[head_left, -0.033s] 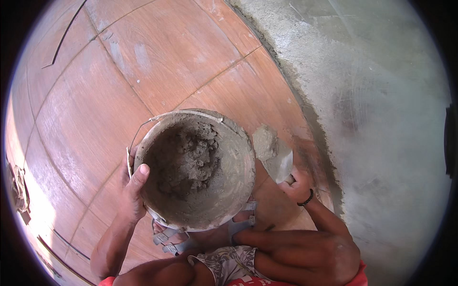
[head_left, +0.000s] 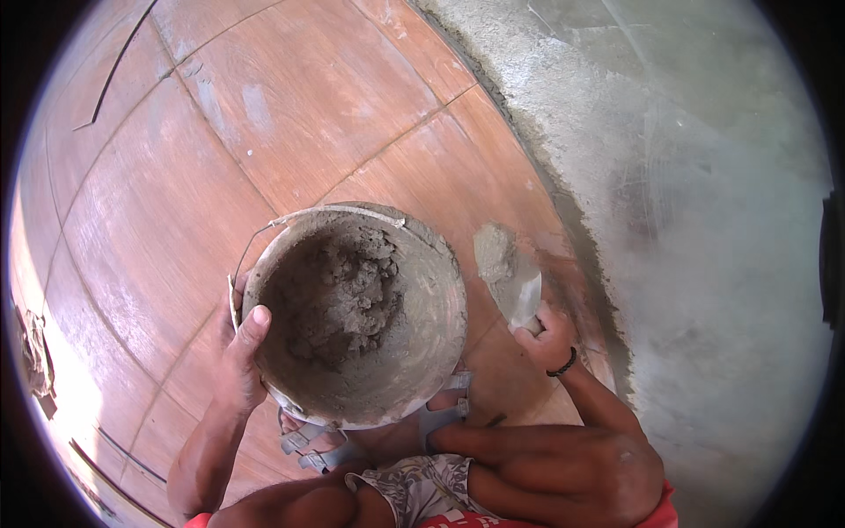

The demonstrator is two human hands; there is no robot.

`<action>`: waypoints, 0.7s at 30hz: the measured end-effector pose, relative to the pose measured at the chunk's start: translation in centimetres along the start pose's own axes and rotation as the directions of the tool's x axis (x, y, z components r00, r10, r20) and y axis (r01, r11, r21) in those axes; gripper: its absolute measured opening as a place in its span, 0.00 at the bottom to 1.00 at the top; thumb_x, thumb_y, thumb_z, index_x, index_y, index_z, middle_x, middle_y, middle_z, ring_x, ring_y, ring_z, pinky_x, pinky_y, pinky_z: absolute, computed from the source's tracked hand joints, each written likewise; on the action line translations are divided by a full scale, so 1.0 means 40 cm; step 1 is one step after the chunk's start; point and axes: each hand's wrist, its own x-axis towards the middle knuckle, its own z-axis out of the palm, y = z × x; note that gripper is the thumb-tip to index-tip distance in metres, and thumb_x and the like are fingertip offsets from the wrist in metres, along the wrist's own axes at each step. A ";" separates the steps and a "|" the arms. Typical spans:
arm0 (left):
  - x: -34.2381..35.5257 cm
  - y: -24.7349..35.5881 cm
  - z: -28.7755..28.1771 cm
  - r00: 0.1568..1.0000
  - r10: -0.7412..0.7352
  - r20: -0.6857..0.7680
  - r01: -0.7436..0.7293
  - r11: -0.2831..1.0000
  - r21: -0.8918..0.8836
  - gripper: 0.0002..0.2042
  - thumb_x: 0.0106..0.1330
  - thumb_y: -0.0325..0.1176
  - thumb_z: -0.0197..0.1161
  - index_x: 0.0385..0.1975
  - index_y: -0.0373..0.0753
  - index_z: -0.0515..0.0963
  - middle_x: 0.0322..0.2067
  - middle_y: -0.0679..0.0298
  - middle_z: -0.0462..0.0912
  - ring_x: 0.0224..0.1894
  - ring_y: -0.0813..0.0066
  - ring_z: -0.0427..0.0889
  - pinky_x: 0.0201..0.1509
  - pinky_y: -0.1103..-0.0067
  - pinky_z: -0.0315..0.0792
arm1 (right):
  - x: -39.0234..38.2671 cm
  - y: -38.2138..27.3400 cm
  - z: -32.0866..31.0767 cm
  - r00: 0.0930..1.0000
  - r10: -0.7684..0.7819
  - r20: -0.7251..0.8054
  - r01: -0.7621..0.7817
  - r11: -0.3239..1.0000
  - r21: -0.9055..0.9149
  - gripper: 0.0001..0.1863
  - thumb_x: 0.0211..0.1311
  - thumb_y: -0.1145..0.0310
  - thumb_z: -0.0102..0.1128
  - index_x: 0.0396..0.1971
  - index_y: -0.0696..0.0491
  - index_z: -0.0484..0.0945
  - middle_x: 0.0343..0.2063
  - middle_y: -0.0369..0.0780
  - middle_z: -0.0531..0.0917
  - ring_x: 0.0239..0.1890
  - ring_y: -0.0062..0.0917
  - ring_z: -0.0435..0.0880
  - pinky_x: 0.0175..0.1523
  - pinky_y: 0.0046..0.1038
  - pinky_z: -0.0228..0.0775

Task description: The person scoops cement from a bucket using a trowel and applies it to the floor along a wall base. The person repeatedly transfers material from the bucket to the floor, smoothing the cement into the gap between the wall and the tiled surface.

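Observation:
A round bucket [head_left: 433, 308], caked with grey mortar, is tilted so its mouth shows between my arms. Lumpy wet mortar [head_left: 352, 290] sits inside it, mostly on the left and far side. My left hand [head_left: 242, 356] grips the bucket's left rim, thumb on top and fingers hidden behind the wall. The wire handle [head_left: 255, 242] lies against the far left rim. To the right of the bucket, my right hand [head_left: 552, 339] is closed round the handle of a trowel [head_left: 526, 297]. A lump of mortar [head_left: 495, 251] rests on the blade, apart from the bucket.
Wood-look brown floor tiles [head_left: 308, 97] spread ahead and to the left. Their curved edge meets rough grey concrete [head_left: 704, 220] on the right. A thin dark strip [head_left: 114, 75] lies at the far left. My sandalled feet [head_left: 326, 444] are just behind the bucket.
The loaded trowel has shifted slightly right, opening a wider gap from the bucket. The bucket has moved a little left in view; both grips are the same.

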 end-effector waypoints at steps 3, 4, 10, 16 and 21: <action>0.007 -0.001 -0.002 0.998 -0.009 0.062 0.012 0.999 -0.044 0.37 0.59 0.46 0.68 0.62 0.30 0.61 0.56 0.52 0.72 0.60 0.62 0.69 0.67 0.67 0.62 | 0.007 0.079 0.018 0.978 0.035 -0.205 -0.033 0.999 0.016 0.18 0.52 0.67 0.70 0.39 0.60 0.77 0.20 0.37 0.76 0.18 0.19 0.74 0.25 0.27 0.66; 0.008 0.003 0.008 0.998 -0.006 0.060 0.009 0.999 -0.050 0.36 0.59 0.47 0.69 0.61 0.30 0.63 0.54 0.53 0.73 0.59 0.63 0.70 0.66 0.67 0.63 | 0.006 0.105 0.021 0.972 0.130 -0.194 -0.113 0.989 0.097 0.17 0.53 0.68 0.69 0.41 0.59 0.76 0.21 0.36 0.76 0.18 0.18 0.74 0.24 0.25 0.65; 0.001 0.021 0.022 1.000 -0.004 0.024 0.004 1.000 -0.030 0.35 0.56 0.49 0.70 0.57 0.32 0.66 0.52 0.55 0.74 0.55 0.65 0.72 0.63 0.69 0.65 | 0.039 0.148 -0.016 0.904 0.428 -0.021 -0.381 0.826 0.414 0.17 0.61 0.70 0.62 0.49 0.58 0.75 0.23 0.32 0.75 0.18 0.14 0.74 0.22 0.19 0.65; 0.004 0.015 0.020 1.000 -0.013 0.021 0.013 1.000 -0.015 0.35 0.56 0.48 0.70 0.58 0.32 0.66 0.52 0.54 0.74 0.56 0.64 0.72 0.63 0.69 0.65 | 0.072 0.145 -0.096 0.862 0.507 0.006 -0.457 0.773 0.440 0.19 0.63 0.66 0.61 0.51 0.60 0.75 0.22 0.33 0.75 0.17 0.14 0.73 0.22 0.20 0.67; 0.003 0.016 0.012 1.000 -0.019 0.022 0.019 1.000 -0.012 0.35 0.57 0.45 0.70 0.59 0.32 0.65 0.54 0.53 0.73 0.57 0.64 0.71 0.64 0.68 0.65 | 0.096 0.149 -0.192 0.810 0.570 0.138 -0.546 0.648 0.531 0.20 0.66 0.65 0.58 0.53 0.60 0.74 0.22 0.34 0.77 0.17 0.16 0.75 0.22 0.20 0.68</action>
